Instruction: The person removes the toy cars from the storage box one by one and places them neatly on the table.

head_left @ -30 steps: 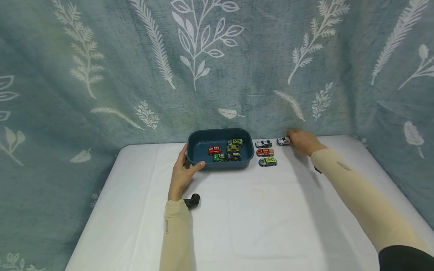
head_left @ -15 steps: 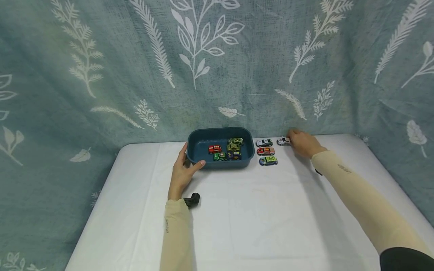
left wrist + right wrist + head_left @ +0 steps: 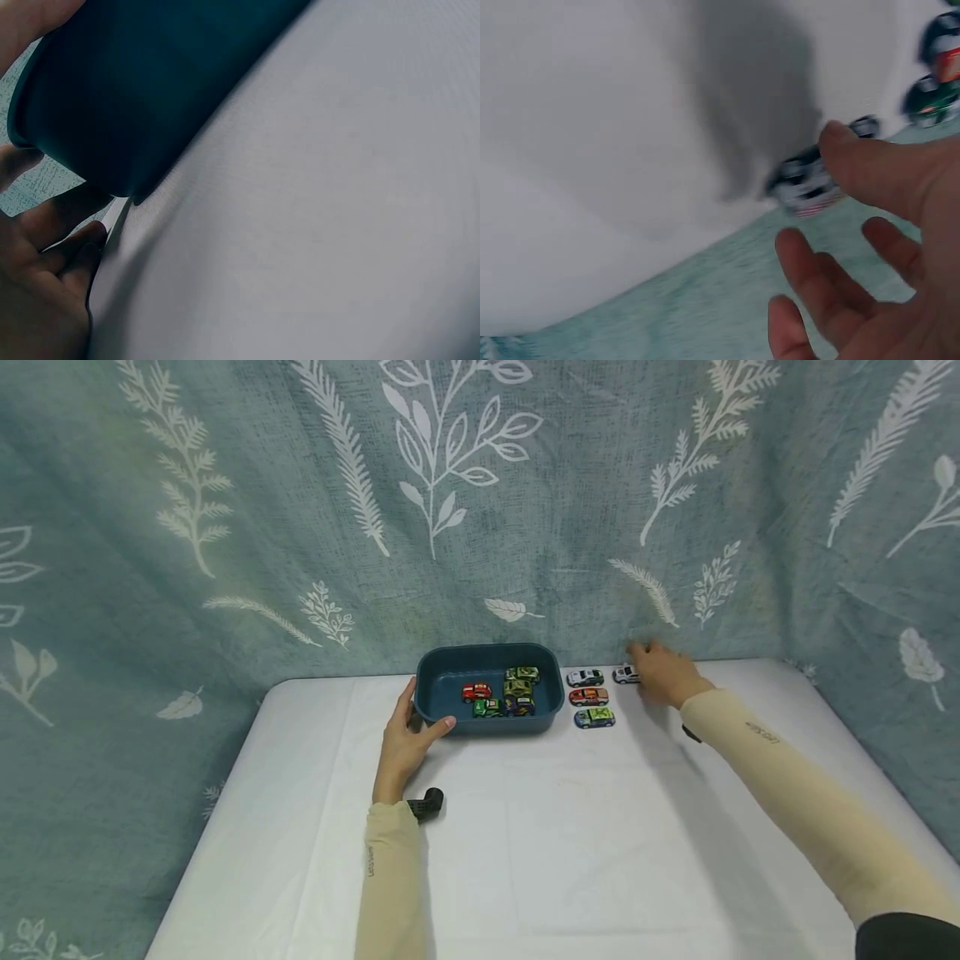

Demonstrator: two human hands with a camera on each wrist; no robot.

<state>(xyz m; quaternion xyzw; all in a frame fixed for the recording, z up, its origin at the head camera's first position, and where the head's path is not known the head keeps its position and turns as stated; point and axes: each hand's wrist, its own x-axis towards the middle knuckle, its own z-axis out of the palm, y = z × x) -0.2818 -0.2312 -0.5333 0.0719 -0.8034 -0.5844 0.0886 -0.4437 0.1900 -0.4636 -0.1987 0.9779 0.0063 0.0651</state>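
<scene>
A dark blue tub [image 3: 431, 693] stands at the back of the white table and holds several toy cars [image 3: 504, 695]. My left hand [image 3: 411, 735] holds its near-left corner, thumb on the front wall [image 3: 127, 97] and fingers along the side. A small white car [image 3: 624, 674] stands to the tub's right. My right hand [image 3: 651, 667] hovers at this car with fingers spread. In the right wrist view the thumb [image 3: 855, 161] lies at the blurred white car [image 3: 802, 184] while the other fingers stay clear of it.
Three more cars stand in a column right of the tub: a white one [image 3: 584, 677], a red one [image 3: 588, 697] and a green one [image 3: 594, 717]. A small black object [image 3: 426, 803] lies by my left wrist. A leaf-patterned curtain [image 3: 480, 502] hangs behind the table.
My right hand has shifted slightly left and lifted a little over the white car. The left hand and the tub have not moved.
</scene>
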